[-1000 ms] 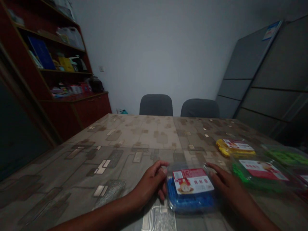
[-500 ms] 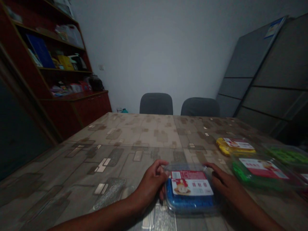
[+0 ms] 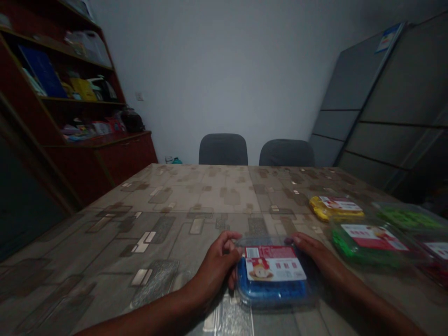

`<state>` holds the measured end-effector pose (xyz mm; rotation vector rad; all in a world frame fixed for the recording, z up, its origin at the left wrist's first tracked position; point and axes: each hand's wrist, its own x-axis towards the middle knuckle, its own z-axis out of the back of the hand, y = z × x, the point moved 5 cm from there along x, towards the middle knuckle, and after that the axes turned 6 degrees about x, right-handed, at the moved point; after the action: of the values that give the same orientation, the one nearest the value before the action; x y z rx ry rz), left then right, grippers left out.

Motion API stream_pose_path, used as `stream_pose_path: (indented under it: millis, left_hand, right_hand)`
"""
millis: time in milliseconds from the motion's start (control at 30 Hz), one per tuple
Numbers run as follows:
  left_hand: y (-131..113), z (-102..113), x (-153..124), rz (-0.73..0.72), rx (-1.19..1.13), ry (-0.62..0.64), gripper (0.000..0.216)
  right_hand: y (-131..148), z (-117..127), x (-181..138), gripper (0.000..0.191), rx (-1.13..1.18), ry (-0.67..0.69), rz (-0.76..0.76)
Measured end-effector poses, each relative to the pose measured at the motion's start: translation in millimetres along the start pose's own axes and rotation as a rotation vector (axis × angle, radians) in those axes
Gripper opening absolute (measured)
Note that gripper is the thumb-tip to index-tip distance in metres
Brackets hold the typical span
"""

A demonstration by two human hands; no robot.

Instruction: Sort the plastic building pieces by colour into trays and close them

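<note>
A clear plastic box (image 3: 276, 291) with blue contents and a red-and-white label lies on the table, near its front edge. My left hand (image 3: 219, 256) holds the box's left side, thumb at the upper left corner and the other fingers curled down beside it. At the far right corner, my right hand (image 3: 311, 252) grips the box with its fingertips; part of those fingers is hidden. What the blue contents are I cannot make out.
To the right stand similar clear boxes: one with yellow contents (image 3: 336, 208), one with green (image 3: 367, 242), one with light green (image 3: 409, 217) and one with red (image 3: 436, 268). Two grey chairs (image 3: 223, 149) are behind the patterned table (image 3: 168, 196).
The view has turned slightly to the right. My right hand has shifted a little at the box's far right corner. My left hand keeps its hold, and the box stays in about the same place.
</note>
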<state>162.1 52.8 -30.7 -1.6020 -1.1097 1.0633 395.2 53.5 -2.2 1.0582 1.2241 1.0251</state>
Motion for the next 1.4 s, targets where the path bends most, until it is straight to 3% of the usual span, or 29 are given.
stream_pose_path:
  millis: [267, 567, 733, 900, 1033, 1167, 1400]
  left_hand:
    - [-3, -2, -2, 0.010, 0.023, -0.031, 0.051]
    - [1, 0, -6, 0.009, 0.056, -0.009, 0.050]
    - [0, 5, -10, 0.028, 0.052, 0.060, 0.063]
    - [10, 12, -11, 0.082, 0.005, 0.112, 0.076]
    - [13, 16, -13, 0.052, -0.003, 0.090, 0.073]
    - [11, 13, -16, 0.035, -0.002, 0.076, 0.071]
    - [9, 12, -21, 0.060, 0.011, 0.052, 0.067]
  right_hand:
    - [-11, -3, 9, 0.038, 0.073, 0.034, -0.010]
    - [-10, -4, 2, 0.046, 0.120, 0.082, -0.034]
    - [-9, 7, -17, 0.047, 0.082, 0.215, -0.117]
    - [-19, 26, -23, 0.076, -0.084, 0.407, -0.212]
    - [-29, 31, -30, 0.096, -0.058, 0.472, -0.280]
    - [-41, 26, -47, 0.098, 0.066, 0.453, -0.327]
    - [-44, 12, -56, 0.087, 0.185, 0.375, -0.198]
